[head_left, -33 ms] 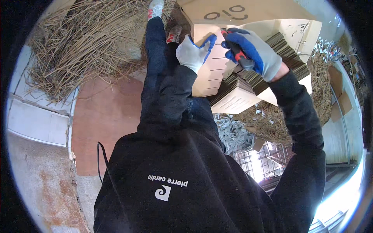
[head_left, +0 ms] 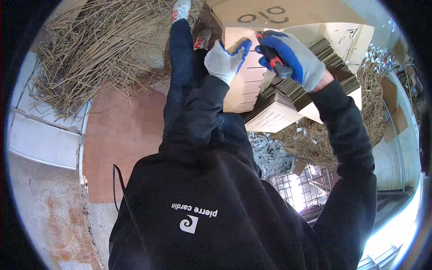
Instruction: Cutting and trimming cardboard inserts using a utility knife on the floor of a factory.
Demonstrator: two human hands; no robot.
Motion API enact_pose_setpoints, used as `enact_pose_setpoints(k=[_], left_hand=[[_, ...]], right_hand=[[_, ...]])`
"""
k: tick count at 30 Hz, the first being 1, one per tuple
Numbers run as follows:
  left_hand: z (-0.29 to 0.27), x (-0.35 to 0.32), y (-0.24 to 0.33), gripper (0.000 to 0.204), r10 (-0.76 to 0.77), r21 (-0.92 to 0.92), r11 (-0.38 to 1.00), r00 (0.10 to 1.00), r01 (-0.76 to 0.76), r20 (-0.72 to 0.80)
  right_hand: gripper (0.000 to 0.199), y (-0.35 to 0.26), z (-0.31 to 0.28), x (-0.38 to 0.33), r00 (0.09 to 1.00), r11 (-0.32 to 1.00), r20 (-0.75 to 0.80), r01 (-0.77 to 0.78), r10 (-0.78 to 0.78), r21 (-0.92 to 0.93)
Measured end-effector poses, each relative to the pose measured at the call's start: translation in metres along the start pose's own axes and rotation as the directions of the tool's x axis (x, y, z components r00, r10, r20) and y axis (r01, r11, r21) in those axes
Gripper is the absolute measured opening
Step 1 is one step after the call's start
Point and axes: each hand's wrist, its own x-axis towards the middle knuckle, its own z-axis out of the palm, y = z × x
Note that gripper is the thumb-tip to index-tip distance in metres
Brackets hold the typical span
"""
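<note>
A tan cardboard panel (head_left: pixel 243 92) with a row of short parallel slits stands in front of me. My left hand (head_left: pixel 221 63), in a white glove with a blue palm, is at its left edge, with the thumb stretched over the face; the other fingers are partly hidden. My right hand (head_left: pixel 294 58), gloved alike, is closed round a red and black utility knife (head_left: pixel 274 60) close to the panel; its blade cannot be made out. Beside the panel, to the right, dense stacks of folded cardboard (head_left: pixel 330 60) fill an opened carton (head_left: pixel 288 13) with dark printing.
A heap of dry straw (head_left: pixel 103 49) lies at the far left, beside a reddish-brown board (head_left: pixel 123 148). More straw (head_left: pixel 310 144) and grey paper shreds (head_left: pixel 270 155) are on the right. A metal grid (head_left: pixel 310 184) stands nearby. My legs and shoes reach forward left of the carton.
My right hand and the utility knife have shifted very slightly to the left. My left hand and the panel are practically where they were.
</note>
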Motion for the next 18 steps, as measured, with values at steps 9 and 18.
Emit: enact_pose_setpoints(k=[9,18], left_hand=[[0.000,0.001,-0.007,0.070,0.000,-0.073,0.997,1.000,0.001,0.019],[0.003,0.000,-0.006,0.078,-0.005,-0.038,0.999,1.000,0.004,-0.010]], right_hand=[[0.037,-0.035,-0.009,0.000,0.653,0.237,0.404,-0.668,0.641,0.705],[0.034,-0.001,-0.005,-0.005,0.985,0.997,0.172,-0.036,0.024,0.066]])
